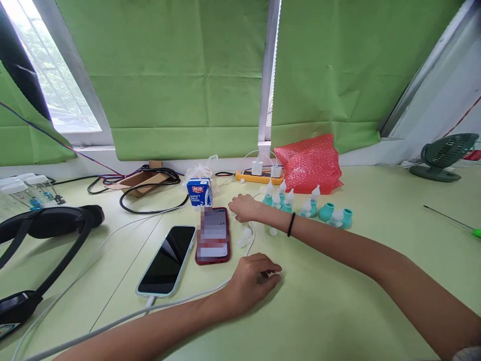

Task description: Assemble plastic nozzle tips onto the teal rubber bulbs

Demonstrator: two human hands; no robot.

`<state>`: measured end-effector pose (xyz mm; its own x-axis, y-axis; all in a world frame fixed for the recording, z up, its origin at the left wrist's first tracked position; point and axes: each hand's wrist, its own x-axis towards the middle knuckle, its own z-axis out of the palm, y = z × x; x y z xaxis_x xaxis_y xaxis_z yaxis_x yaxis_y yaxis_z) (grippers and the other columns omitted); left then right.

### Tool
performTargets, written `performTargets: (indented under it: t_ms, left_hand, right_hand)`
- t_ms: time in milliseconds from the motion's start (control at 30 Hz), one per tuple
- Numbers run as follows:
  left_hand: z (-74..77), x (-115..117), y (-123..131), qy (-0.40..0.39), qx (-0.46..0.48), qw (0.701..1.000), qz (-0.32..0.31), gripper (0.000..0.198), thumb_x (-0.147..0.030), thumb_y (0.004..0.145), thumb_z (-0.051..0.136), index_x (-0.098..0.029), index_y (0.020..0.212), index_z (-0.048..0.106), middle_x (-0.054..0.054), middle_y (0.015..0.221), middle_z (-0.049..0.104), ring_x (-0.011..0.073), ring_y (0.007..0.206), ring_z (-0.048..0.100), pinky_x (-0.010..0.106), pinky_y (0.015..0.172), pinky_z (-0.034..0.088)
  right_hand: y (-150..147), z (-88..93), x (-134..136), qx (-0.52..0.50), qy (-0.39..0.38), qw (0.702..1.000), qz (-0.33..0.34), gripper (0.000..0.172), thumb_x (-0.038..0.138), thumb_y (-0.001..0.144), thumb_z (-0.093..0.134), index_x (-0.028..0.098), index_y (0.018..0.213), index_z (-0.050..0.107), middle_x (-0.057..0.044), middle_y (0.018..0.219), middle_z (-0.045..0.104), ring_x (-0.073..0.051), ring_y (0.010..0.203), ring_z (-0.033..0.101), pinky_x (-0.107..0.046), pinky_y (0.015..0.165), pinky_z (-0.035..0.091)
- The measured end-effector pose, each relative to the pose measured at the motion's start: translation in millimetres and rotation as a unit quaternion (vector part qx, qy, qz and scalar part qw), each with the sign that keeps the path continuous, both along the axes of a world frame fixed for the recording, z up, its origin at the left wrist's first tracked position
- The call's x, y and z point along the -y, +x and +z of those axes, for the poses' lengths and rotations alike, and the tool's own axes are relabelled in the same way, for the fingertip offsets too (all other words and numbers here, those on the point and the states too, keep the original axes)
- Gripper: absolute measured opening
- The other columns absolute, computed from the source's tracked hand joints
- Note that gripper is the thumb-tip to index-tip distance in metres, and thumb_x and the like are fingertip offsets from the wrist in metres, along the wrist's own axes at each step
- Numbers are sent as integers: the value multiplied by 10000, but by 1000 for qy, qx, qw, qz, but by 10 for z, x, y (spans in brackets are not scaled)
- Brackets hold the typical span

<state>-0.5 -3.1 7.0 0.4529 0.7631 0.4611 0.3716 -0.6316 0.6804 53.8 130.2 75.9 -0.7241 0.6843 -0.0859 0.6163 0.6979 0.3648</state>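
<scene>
My left hand [254, 282] rests on the table in front of the phones, its fingers loosely curled. A small gap shows between thumb and forefinger, with nothing visible in it. My right hand [244, 208] reaches across to a spot just beyond the red-cased phone [227, 235], near the milk drink carton [200, 192]. Its fingers are bent downward and drawn together; what they hold, if anything, is hidden. Small clear plastic pieces [246, 238] lie below that hand. Behind my right forearm stand several teal bulbs with clear tips [288, 200] and bare teal bulbs [326, 212].
A pale-cased phone [167, 260] lies left, a white cable [195, 297] running past it. Farther left is a black headset [63, 223]. Along the back are a cardboard box [145, 183], a power strip [242, 176] and red bubble wrap [313, 165]. A screwdriver [451, 218] and fan [436, 160] stand right.
</scene>
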Motion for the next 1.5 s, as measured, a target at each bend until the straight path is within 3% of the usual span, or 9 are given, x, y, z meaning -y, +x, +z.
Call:
performTargets:
  t_ms: [200,367,500,633,733,800,933,1200,1500]
  left_hand:
    - [5,7,-9,-14,17,1000,14,152,-127,670,512,-117,752,639,64,668,628,131,605,564,219,569,461]
    - [30,11,-17,-74,74,992,68,89,-132,668,531,-135,728,596,32,681,615,115,598,561,214,575,480]
    - [52,0,-4,-87,119,986,78,56,-142,680,542,-133,705,591,34,692,613,113,620,559,213,589,480]
    - [70,-17,4,-103,141,979,102,63,-180,708,536,-143,723,586,32,729,612,119,669,555,216,602,463]
    - [75,-33,5,-124,160,972,121,73,-203,711,545,-147,739,582,29,724,604,123,686,549,216,599,452]
    - [76,-44,7,-136,171,968,122,82,-213,710,550,-149,748,584,29,723,600,126,693,546,219,602,447]
    - [79,-70,13,-161,179,964,114,91,-218,701,564,-145,743,599,42,735,605,142,715,551,231,611,448]
    - [44,-93,8,-168,178,963,112,115,-223,676,602,-150,752,648,50,715,622,146,682,556,236,593,447]
    - [76,-96,18,-105,169,975,96,93,-202,641,638,-146,705,677,50,641,606,127,582,540,230,539,426]
  right_hand:
    - [31,-64,6,-26,-3,999,37,173,84,701,489,126,851,564,-123,847,596,-228,793,562,-296,605,418]
    - [428,121,464,-102,12,992,76,235,210,826,360,132,1016,473,-116,933,543,-203,874,507,-291,660,413]
    - [857,-4,814,-291,-58,947,126,257,200,848,310,131,1056,444,-107,942,529,-179,829,514,-303,665,429]
    - [1130,-350,979,-497,-253,827,69,254,244,842,351,178,1077,422,-87,979,500,-133,751,536,-280,631,473]
    - [1163,-596,1010,-632,-408,659,-17,242,306,823,397,179,1027,432,-75,936,506,-101,631,533,-258,521,495]
    - [1141,-696,1007,-675,-467,570,-39,267,318,783,470,169,1002,436,-75,913,517,-104,621,529,-267,497,500]
    - [1110,-723,997,-708,-515,480,-54,302,287,699,588,179,932,431,-54,874,534,-111,606,539,-270,462,502]
    - [1143,-671,1000,-711,-523,461,-93,227,191,575,690,117,734,548,-40,749,583,-107,579,549,-258,503,500]
    - [1158,-672,992,-665,-567,476,-98,359,255,615,664,92,926,589,-45,676,616,-109,570,560,-255,547,480]
